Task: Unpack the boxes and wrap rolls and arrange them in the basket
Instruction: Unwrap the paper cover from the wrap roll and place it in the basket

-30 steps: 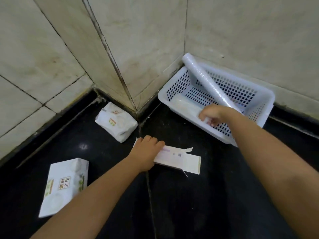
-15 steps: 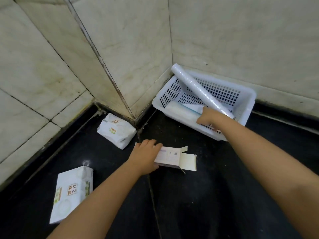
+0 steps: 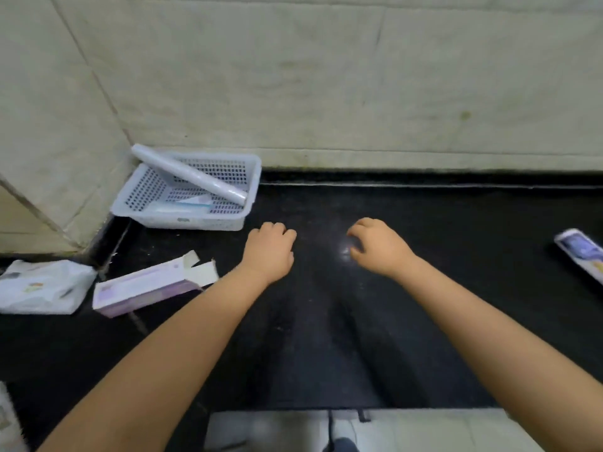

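A white perforated basket [image 3: 195, 221] sits in the wall corner at the left. A long wrap roll [image 3: 187, 173] leans across it, its far end over the rim, and a second roll [image 3: 191, 203] lies flat inside. An opened, empty-looking purple-and-white box [image 3: 146, 285] lies on the black counter below the basket. Another box [image 3: 582, 254] lies at the far right edge. My left hand [image 3: 269, 251] hovers over the counter right of the open box, fingers curled, holding nothing. My right hand [image 3: 375, 246] hovers beside it, fingers loosely curled and empty.
A white tissue pack [image 3: 42, 285] lies left of the open box, and another white pack [image 3: 8, 419] shows at the bottom left edge. Marble walls [image 3: 326, 76] close off the back and left. The counter's front edge [image 3: 359, 411] runs along the bottom.
My right hand let go of the roll, which now rests in the basket. My left hand left the open box. Both hands moved right over bare counter, and the view swung right.
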A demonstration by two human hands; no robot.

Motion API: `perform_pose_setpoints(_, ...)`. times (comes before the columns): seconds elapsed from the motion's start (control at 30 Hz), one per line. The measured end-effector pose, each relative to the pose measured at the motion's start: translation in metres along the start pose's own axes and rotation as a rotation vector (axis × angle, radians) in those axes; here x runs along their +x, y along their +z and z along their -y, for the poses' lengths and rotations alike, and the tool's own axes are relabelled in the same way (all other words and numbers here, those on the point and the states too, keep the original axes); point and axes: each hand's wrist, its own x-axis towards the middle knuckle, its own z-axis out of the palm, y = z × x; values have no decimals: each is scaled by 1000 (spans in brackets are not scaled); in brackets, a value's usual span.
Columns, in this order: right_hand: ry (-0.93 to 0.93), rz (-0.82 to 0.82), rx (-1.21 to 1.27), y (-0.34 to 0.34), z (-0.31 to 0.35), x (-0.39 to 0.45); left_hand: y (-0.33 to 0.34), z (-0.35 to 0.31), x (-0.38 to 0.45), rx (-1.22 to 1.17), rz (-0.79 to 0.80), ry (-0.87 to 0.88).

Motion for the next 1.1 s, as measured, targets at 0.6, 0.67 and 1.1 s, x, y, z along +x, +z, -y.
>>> perform_pose_setpoints(0.6,793,-73,44,-52,-470,-260,-3,-486,142,62,72,430)
perform_pose_setpoints(0.67,819,-7,62,-46,-495,-262,3,-517,152,80,101,450)
perform_pose_setpoints(1.1,782,178,204,9,-545,-236,57,-600,240,83,131,663)
